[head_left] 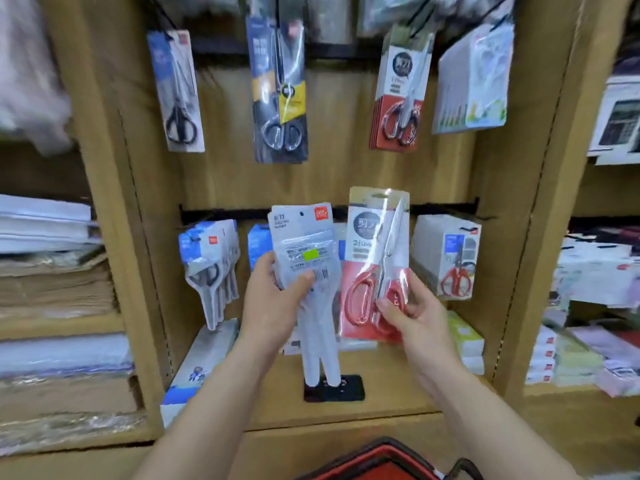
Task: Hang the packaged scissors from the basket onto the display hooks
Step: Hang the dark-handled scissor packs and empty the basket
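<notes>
The right hand's pack (377,258) carries a grey oval with Chinese characters and, under it, a size beginning "21"; the rest blurs. It is a red-and-white card under clear plastic, with red-handled scissors pointing up. The right hand (412,317) pinches its lower end, thumb on the front over the handles and fingers curled behind, so most of the card rises above the fingertips. The left hand (273,299) grips a stack of white packs (301,244), backs showing: red logo square, green sticker, barcode beside the thumb. The red basket (377,462) sits below both wrists.
</notes>
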`<state>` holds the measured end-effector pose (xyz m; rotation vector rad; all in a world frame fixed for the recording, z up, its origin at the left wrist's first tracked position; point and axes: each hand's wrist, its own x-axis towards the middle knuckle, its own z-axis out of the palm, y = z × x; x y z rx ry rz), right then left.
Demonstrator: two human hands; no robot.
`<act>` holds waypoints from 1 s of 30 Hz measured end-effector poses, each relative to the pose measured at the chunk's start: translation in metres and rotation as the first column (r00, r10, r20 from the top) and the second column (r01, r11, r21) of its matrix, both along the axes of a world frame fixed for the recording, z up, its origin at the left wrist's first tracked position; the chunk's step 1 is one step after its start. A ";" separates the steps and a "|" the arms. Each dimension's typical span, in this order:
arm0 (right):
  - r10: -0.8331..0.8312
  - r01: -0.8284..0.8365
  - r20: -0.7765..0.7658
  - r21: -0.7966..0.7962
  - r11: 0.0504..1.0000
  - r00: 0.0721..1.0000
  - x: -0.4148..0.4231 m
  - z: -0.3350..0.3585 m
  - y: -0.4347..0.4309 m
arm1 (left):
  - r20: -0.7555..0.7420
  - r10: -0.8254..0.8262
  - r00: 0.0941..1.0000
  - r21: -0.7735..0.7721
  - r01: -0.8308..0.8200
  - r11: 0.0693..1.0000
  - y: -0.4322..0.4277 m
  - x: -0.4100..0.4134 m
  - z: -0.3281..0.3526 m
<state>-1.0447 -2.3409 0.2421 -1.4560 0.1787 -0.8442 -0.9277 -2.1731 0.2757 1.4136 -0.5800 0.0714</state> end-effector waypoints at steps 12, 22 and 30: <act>-0.127 0.146 0.160 -0.118 0.982 0.979 0.053 0.146 -0.069 | 0.131 0.053 0.990 -0.011 -0.052 0.999 -0.039 0.012 0.108; -0.225 0.267 0.194 -0.231 0.936 0.955 0.106 0.267 -0.155 | 0.264 0.054 0.963 -0.030 -0.048 0.998 -0.096 0.052 0.192; -0.245 0.280 0.180 -0.203 0.938 0.953 0.115 0.267 -0.176 | 0.269 0.050 0.962 -0.050 -0.038 0.998 -0.110 0.067 0.190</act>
